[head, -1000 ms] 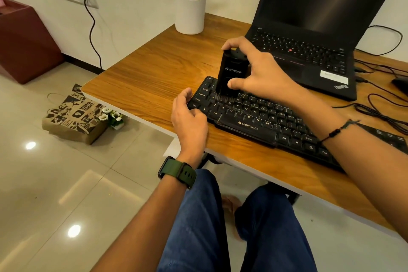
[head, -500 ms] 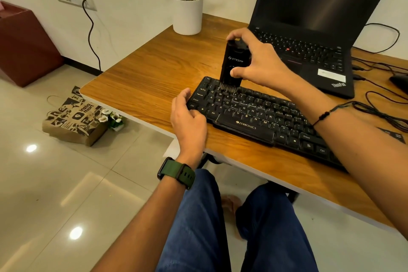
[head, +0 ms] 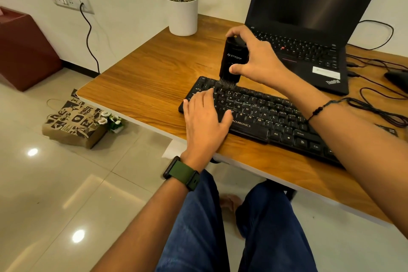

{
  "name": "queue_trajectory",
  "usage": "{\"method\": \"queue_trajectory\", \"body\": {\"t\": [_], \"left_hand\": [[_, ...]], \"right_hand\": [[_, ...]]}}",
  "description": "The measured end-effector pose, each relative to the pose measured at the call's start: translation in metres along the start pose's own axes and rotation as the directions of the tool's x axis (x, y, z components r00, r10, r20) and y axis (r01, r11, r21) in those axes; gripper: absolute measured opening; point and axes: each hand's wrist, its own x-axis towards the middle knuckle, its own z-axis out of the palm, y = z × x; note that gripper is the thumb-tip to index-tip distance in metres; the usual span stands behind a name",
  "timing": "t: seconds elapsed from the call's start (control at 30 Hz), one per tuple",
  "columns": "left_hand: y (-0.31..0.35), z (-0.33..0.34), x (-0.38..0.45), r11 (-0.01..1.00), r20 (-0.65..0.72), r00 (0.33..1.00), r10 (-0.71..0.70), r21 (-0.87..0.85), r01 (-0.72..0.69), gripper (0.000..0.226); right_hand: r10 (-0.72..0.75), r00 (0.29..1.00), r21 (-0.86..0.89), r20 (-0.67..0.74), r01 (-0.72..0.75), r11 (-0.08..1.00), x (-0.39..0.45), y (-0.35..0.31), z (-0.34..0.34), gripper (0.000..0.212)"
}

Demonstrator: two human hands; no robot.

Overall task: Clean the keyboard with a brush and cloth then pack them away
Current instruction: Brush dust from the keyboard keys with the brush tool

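Observation:
A black keyboard (head: 260,114) lies slantwise near the front edge of the wooden desk (head: 154,77). My right hand (head: 256,59) grips a black block-shaped brush (head: 231,59) upright, its bristles touching the top key rows at the keyboard's left end. My left hand (head: 205,114) lies flat with straight fingers on the keyboard's left end, pressing down on the keys. No cloth is visible.
An open black laptop (head: 309,28) stands behind the keyboard. A white plant pot (head: 183,15) sits at the desk's back left. Cables (head: 375,99) and a mouse (head: 397,79) lie at the right. A paper bag (head: 75,121) and a red-brown bin (head: 24,48) stand on the floor.
My left hand has moved from the keyboard's front left corner onto the keys. The brush has shifted from the middle rows up to the top rows at the left end.

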Motion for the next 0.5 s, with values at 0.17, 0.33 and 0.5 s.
{"method": "queue_trajectory", "body": {"t": [0.17, 0.33, 0.5], "left_hand": [[-0.002, 0.004, -0.005, 0.999, -0.041, 0.999, 0.028, 0.040, -0.026, 0.081], [0.000, 0.004, -0.007, 0.998, -0.085, 0.996, 0.007, -0.054, -0.011, 0.086], [-0.001, 0.003, -0.008, 0.990, -0.093, 0.995, -0.020, -0.138, 0.007, 0.079]], "right_hand": [[-0.052, 0.989, 0.070, 0.135, 0.043, 0.997, -0.027, -0.012, -0.003, 0.062], [-0.071, 0.983, 0.057, 0.171, 0.062, 0.996, -0.032, -0.009, -0.011, 0.062], [0.023, 1.000, -0.054, 0.006, -0.023, 0.998, -0.009, 0.015, -0.021, 0.062]]}}
